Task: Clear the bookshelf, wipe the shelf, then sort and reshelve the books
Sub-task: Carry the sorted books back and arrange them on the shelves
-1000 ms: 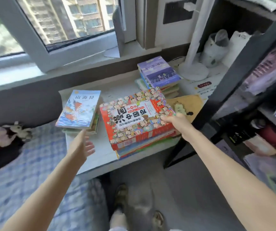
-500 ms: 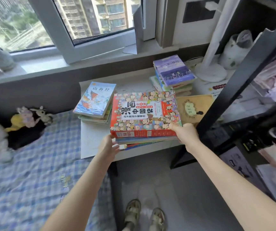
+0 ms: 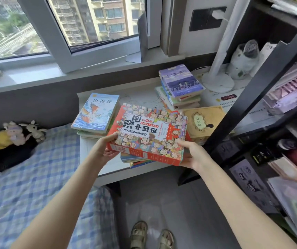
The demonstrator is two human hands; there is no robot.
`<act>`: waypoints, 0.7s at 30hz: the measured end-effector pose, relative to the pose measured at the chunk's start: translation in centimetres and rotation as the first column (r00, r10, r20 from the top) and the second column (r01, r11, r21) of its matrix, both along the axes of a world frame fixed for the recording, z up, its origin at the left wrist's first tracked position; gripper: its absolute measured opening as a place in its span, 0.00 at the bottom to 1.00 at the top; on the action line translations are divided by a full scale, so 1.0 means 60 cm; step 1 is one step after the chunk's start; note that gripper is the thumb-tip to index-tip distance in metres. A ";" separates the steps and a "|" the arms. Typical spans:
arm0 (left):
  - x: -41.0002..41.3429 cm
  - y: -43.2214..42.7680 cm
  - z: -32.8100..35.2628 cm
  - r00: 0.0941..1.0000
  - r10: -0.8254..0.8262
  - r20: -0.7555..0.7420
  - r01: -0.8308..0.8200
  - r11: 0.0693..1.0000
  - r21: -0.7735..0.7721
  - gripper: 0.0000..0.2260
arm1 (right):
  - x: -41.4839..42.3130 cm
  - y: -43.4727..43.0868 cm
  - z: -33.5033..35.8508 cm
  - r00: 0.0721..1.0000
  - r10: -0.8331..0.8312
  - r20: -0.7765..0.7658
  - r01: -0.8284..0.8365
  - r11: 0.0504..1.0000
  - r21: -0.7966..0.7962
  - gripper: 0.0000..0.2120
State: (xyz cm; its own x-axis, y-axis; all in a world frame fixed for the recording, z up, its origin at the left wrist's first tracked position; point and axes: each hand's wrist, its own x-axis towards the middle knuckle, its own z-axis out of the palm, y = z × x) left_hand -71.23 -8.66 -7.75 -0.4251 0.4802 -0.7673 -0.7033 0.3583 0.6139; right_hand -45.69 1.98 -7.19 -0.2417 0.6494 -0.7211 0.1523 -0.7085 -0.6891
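Now gripping red boxed set point(image 3: 149, 133) endwise.
Left hand point(image 3: 106, 150), right hand point(image 3: 192, 155) curled round ends; long axis left-right, bookshelf point(image 3: 251, 97) right.

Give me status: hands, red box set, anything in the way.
Left grip and right grip hold red box set by its ends, tilted over thin books. Blue book left, tan book right, both close.

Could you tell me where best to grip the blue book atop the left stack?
Probably its left long edge, from the left: the blue book lies flat atop its stack, and the red box set crowds its right side.
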 end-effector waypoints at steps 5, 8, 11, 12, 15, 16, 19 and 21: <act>-0.005 0.019 0.046 0.979 -0.104 -0.176 0.102 0.995 -0.024 0.08 | -0.011 -0.001 0.005 0.998 -0.054 0.023 0.054 0.999 0.010 0.20; -0.010 0.027 0.107 0.944 -0.248 -0.217 0.245 0.969 -0.037 0.08 | 0.012 -0.004 0.039 0.998 0.000 -0.065 -0.005 0.998 -0.069 0.23; -0.005 0.020 0.154 0.873 -0.417 -0.253 0.424 0.905 -0.029 0.07 | 0.044 -0.023 0.071 0.996 0.013 -0.091 -0.020 0.997 -0.071 0.31; 0.001 0.019 0.169 0.842 -0.465 -0.272 0.477 0.878 -0.023 0.06 | 0.058 -0.034 0.082 0.996 -0.001 -0.088 -0.005 0.998 -0.062 0.32; 0.027 0.024 0.214 0.723 -0.621 -0.304 0.653 0.757 0.007 0.11 | 0.113 -0.070 0.129 0.995 -0.066 -0.081 0.066 0.998 -0.003 0.28; 0.038 0.028 0.228 0.665 -0.685 -0.298 0.721 0.692 0.018 0.15 | 0.136 -0.081 0.150 0.992 -0.094 -0.081 0.096 0.995 0.027 0.26; 0.090 0.042 0.258 0.520 -0.814 -0.260 0.851 0.519 0.077 0.22 | 0.210 -0.119 0.217 0.968 -0.231 -0.101 0.243 0.962 0.126 0.23; 0.139 0.048 0.270 0.445 -0.861 -0.246 0.895 0.428 0.124 0.21 | 0.259 -0.144 0.261 0.939 -0.329 -0.105 0.344 0.917 0.202 0.21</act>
